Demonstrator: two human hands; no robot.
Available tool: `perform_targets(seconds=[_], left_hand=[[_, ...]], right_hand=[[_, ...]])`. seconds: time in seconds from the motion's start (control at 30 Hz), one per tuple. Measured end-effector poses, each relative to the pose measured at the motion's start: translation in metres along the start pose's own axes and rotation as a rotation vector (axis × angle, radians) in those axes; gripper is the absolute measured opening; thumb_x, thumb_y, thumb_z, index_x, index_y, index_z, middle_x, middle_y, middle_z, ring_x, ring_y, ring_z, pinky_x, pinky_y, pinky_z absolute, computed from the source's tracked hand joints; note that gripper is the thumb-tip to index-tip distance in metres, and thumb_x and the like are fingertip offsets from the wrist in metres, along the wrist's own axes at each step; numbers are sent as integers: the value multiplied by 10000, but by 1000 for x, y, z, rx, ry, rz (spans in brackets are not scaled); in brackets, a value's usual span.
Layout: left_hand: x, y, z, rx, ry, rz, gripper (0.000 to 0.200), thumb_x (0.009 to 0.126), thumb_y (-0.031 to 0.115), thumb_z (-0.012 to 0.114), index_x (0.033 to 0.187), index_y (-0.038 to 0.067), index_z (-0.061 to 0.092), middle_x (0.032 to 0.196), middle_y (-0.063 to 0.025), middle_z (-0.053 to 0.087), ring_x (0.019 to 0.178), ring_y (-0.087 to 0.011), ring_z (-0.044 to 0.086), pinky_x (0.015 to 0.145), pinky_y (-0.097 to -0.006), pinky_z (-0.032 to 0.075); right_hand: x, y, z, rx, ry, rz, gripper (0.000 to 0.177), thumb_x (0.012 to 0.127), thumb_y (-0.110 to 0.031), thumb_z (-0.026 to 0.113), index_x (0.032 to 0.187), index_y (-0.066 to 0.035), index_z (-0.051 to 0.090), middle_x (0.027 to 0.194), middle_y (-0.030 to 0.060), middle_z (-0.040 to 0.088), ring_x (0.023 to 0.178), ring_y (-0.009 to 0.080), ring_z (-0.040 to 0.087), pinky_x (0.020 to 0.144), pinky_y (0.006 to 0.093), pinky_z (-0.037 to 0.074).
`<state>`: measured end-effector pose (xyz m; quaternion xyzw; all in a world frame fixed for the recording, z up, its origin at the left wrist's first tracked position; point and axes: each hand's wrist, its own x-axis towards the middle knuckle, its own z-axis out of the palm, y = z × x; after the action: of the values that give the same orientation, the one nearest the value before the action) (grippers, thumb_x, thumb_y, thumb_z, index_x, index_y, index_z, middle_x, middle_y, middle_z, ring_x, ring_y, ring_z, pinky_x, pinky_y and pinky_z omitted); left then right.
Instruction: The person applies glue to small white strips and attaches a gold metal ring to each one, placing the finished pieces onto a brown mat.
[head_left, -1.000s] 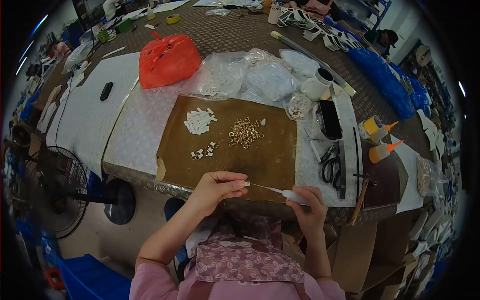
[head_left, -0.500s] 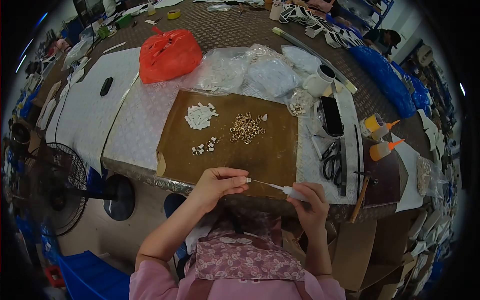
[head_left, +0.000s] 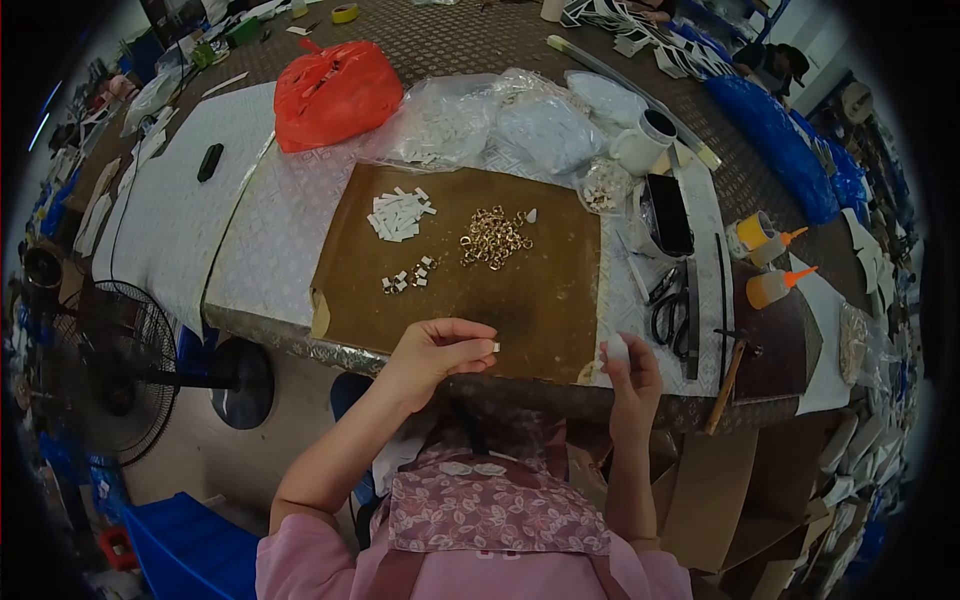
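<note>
Left hand [head_left: 425, 368] pinching small rectangular white piece [head_left: 496, 347]; right hand [head_left: 633, 390], right of that pinch, gripping white plastic bottle [head_left: 617, 351]. Light edge pinch, gentle squeeze best.

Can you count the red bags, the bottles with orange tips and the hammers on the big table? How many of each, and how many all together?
Red bag: 1
Orange-tipped bottles: 2
Hammer: 1
Total: 4

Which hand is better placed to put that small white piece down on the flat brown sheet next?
Probably the left hand: its fingertips pinch the small white piece, near the flat brown sheet. The right hand holds a white bottle, farther right.
</note>
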<state>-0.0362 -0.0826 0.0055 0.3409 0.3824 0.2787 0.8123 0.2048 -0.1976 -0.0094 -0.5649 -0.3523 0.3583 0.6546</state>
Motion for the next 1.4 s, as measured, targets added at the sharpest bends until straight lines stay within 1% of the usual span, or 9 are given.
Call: perform_targets(seconds=[0.13,0.43,0.8,0.9,1.03,1.13,1.23,1.37,1.4], left_hand=[[2,-1,2,22,-8,12,204,794,43,684,981,-24,639,887,-85,657,772,-152,649,711,-249,540],[4,-5,4,62,13,-8,179,800,29,670,967,-27,637,877,-83,650,759,-146,646,692,-239,535],[10,-6,3,61,-2,-26,172,802,40,671,959,-15,629,859,-63,642,748,-138,639,689,-242,527],[14,-9,2,74,-17,0,125,807,33,661,914,36,598,839,-51,640,713,-112,628,636,-220,511],[18,-16,1,31,-18,59,197,812,11,643,848,81,462,845,-68,616,706,-120,605,618,-234,493],[27,-19,0,84,7,136,259,822,-8,616,787,105,386,800,-65,584,661,-110,568,573,-225,460],[49,-32,-17,139,35,295,291,843,-8,591,761,100,333,774,-54,570,622,-93,541,536,-232,448],[75,-55,-39,447,176,494,267,845,-34,536,720,70,324,706,-39,549,601,-90,506,546,-230,425],[83,-65,-45,583,219,630,259,808,-51,543,697,48,330,693,-60,552,613,-114,511,578,-235,430]], right_hand=[[12,32,2,184,12,72,284,907,-127,571,1160,-10,516,1048,58,609,819,82,560,729,240,452],[37,66,26,411,31,76,281,932,-155,533,1180,-31,485,1031,63,607,809,103,563,711,243,456],[53,92,42,362,-14,-28,273,940,-162,513,1175,-31,465,1027,70,594,791,106,543,710,247,447],[56,94,37,467,-8,-20,257,948,-158,492,1172,-38,453,1018,68,579,781,112,527,692,261,436],[56,84,40,484,30,18,202,967,-154,445,1147,-62,445,1000,56,545,781,128,498,691,279,415],[57,89,39,504,13,-15,221,958,-161,461,1152,-56,436,991,54,558,765,114,506,668,267,423],[58,93,37,442,2,-32,211,951,-155,471,1136,-58,432,976,48,552,770,107,507,660,254,429],[56,93,37,496,4,-18,201,905,-55,508,1089,-72,428,940,47,536,795,119,503,680,265,431],[55,99,33,501,-23,-32,209,892,-33,510,1078,-79,425,939,52,526,813,130,500,694,278,431]])
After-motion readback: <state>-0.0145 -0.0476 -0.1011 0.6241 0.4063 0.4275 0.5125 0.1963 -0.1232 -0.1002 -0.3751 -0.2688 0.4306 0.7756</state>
